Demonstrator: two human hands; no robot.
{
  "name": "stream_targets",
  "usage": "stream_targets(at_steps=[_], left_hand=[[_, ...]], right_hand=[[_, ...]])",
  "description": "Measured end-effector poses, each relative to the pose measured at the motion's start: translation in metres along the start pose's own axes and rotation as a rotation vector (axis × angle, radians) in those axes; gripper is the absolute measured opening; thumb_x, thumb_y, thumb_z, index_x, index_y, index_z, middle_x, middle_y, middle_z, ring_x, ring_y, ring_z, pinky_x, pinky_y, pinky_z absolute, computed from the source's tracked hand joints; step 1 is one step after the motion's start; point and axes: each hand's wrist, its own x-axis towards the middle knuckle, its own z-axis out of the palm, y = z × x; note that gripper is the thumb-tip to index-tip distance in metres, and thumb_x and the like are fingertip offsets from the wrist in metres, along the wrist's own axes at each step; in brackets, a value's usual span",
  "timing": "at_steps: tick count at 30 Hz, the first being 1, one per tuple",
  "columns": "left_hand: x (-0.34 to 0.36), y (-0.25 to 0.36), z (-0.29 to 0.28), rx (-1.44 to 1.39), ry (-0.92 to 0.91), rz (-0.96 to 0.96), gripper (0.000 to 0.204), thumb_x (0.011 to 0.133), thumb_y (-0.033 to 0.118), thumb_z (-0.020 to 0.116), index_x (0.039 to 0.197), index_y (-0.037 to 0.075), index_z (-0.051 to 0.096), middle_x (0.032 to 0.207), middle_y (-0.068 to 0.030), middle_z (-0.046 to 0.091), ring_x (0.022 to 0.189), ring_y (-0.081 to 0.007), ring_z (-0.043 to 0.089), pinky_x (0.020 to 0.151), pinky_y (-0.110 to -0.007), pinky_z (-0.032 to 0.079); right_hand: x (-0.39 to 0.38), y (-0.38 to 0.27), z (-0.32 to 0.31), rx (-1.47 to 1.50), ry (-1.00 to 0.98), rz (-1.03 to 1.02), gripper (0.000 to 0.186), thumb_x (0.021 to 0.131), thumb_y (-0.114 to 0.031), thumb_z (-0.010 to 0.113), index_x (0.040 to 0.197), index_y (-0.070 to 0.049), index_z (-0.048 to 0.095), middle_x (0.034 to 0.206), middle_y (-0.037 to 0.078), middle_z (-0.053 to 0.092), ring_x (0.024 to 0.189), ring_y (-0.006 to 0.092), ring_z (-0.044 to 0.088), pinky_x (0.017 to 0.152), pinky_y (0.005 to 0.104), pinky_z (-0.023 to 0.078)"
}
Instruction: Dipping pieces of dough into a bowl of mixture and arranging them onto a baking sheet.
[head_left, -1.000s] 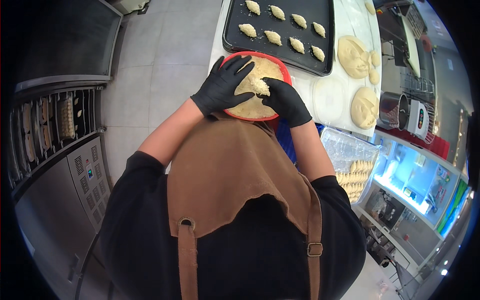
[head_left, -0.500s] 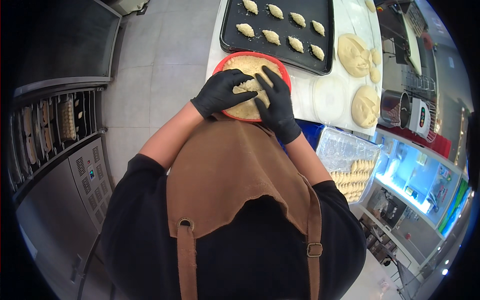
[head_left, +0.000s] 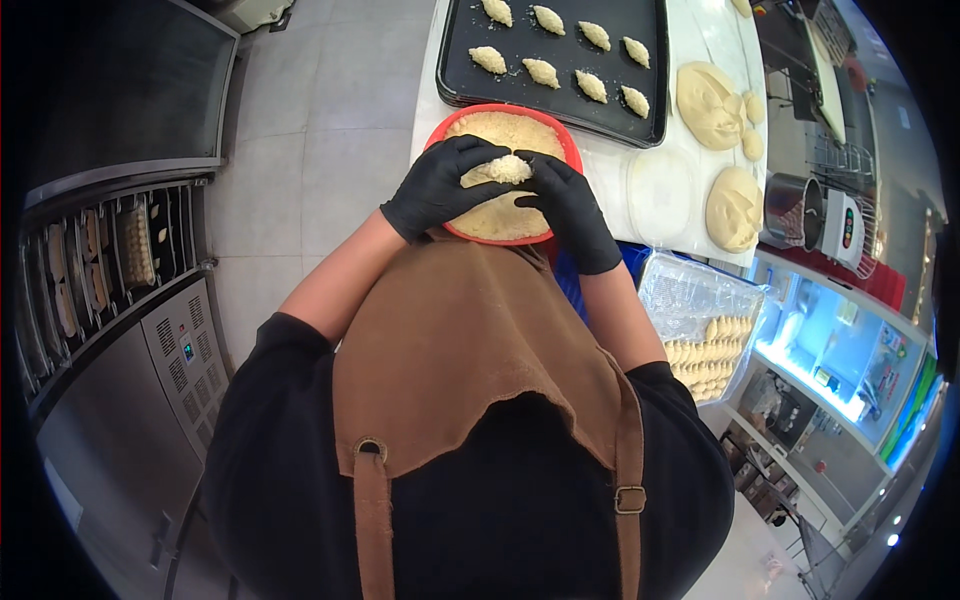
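Both my hands wear black gloves over a red bowl (head_left: pixel 566 142) of pale crumbs. A crumb-coated dough piece (head_left: pixel 508 170) is held between them: my left hand (head_left: pixel 435 188) grips it from the left, fingers curved, while my right hand (head_left: pixel 568 210) has its fingers bent round the right end. Just beyond the bowl, a dark baking tray (head_left: pixel 540 110) carries several crumb-coated, spindle-shaped pieces (head_left: pixel 540 72).
The white counter (head_left: pixel 600 170) holds a translucent container (head_left: pixel 658 195) and dough mounds (head_left: pixel 733 210). Below its right end is a plastic-covered tray of shaped pieces (head_left: pixel 705 360). A rack of trays (head_left: pixel 105 265) stands left, a mixing bowl (head_left: pixel 790 213) right.
My right fingers, stretched across the bowl half a second ago, have drawn back and curled. The dough piece, on my right fingertips a second ago, now shows between both hands.
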Motion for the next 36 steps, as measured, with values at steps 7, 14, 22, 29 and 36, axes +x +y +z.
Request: stream_targets(at_steps=[7, 14, 22, 29, 36], left_hand=[[0.011, -0.001, -0.001, 0.418, -0.049, 0.305, 0.067, 0.089, 0.027, 0.074, 0.148, 0.005, 0.052, 0.149, -0.0181, 0.054, 0.122, -0.0366, 0.060, 0.102, -0.044, 0.048], [-0.009, -0.007, 0.011, 0.524, 0.015, 0.079, 0.061, 0.091, 0.034, 0.068, 0.143, 0.004, 0.056, 0.158, -0.0185, 0.044, 0.142, -0.0415, 0.042, 0.115, -0.053, 0.033], [-0.015, 0.012, 0.030, 0.612, -0.148, 0.081, 0.048, 0.084, 0.028, 0.075, 0.127, 0.008, 0.067, 0.148, -0.0155, 0.056, 0.138, -0.0387, 0.050, 0.115, -0.052, 0.036], [-0.010, 0.009, 0.033, 0.588, -0.083, 0.012, 0.045, 0.082, 0.027, 0.076, 0.123, 0.008, 0.069, 0.146, -0.0148, 0.058, 0.133, -0.0381, 0.054, 0.111, -0.052, 0.041], [-0.010, 0.010, 0.033, 0.599, -0.070, 0.016, 0.045, 0.081, 0.026, 0.077, 0.122, 0.008, 0.069, 0.145, -0.0145, 0.059, 0.131, -0.0378, 0.056, 0.110, -0.051, 0.043]], right_hand=[[0.019, -0.025, -0.015, -0.048, -0.005, -0.022, 0.029, 0.100, -0.016, 0.064, 0.123, 0.001, 0.068, 0.103, 0.013, 0.072, 0.088, 0.0192, 0.069, 0.074, 0.0270, 0.054], [0.105, -0.103, -0.076, 0.038, -0.009, -0.200, 0.025, 0.099, -0.014, 0.064, 0.118, 0.002, 0.069, 0.103, 0.012, 0.073, 0.085, 0.0164, 0.068, 0.070, 0.0231, 0.051], [0.268, -0.211, -0.126, -0.260, 0.271, -0.426, 0.031, 0.096, -0.019, 0.067, 0.120, 0.001, 0.070, 0.106, 0.014, 0.075, 0.083, 0.0199, 0.070, 0.073, 0.0277, 0.054], [0.327, -0.220, -0.130, -0.850, 0.481, -0.398, 0.041, 0.091, -0.027, 0.073, 0.118, 0.004, 0.071, 0.102, 0.017, 0.075, 0.081, 0.0253, 0.071, 0.073, 0.0344, 0.057], [0.352, -0.199, -0.156, -1.199, 0.499, -0.822, 0.043, 0.083, -0.035, 0.075, 0.106, 0.001, 0.076, 0.103, 0.022, 0.075, 0.083, 0.0347, 0.071, 0.079, 0.0406, 0.058]])
